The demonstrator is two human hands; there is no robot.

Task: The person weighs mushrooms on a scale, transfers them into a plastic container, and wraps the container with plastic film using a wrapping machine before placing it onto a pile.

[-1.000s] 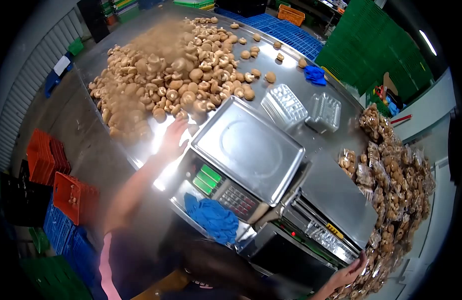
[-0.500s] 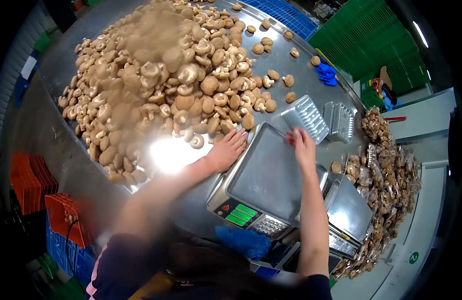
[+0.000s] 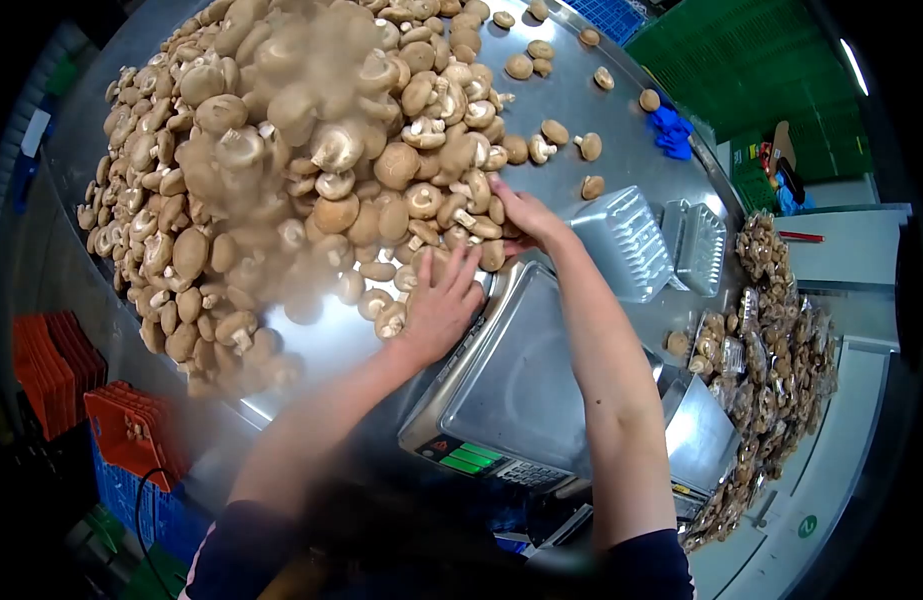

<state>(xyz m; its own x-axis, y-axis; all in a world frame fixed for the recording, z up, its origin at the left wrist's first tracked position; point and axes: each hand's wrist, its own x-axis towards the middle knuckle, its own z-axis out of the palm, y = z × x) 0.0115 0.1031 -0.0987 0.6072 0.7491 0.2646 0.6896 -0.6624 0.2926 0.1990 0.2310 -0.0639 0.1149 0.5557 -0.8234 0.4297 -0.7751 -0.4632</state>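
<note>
A large heap of brown mushrooms (image 3: 336, 215) covers much of the steel table. My left hand (image 3: 443, 305) rests at the heap's near edge, its fingers spread and touching mushrooms just beside the scale. Across from it, my right hand (image 3: 529, 220) reaches into the same edge with fingers apart on either side of a few mushrooms; no firm grip shows. Below both hands is the weighing scale (image 3: 521, 360), its metal pan bare and its green displays lit. Clear plastic trays (image 3: 621, 245) lie to the right of my right hand.
Loose mushrooms (image 3: 541, 50) are scattered along the table's far side near a blue glove (image 3: 671, 130). Many wrapped mushroom packs (image 3: 771, 380) are piled at right. Green crates (image 3: 751, 80) stand behind, orange baskets (image 3: 131, 430) at lower left.
My right hand has moved left from over the scale pan to the mushrooms. My left hand has shifted from lying flat at the scale's edge to curling over mushrooms. The view has shifted slightly.
</note>
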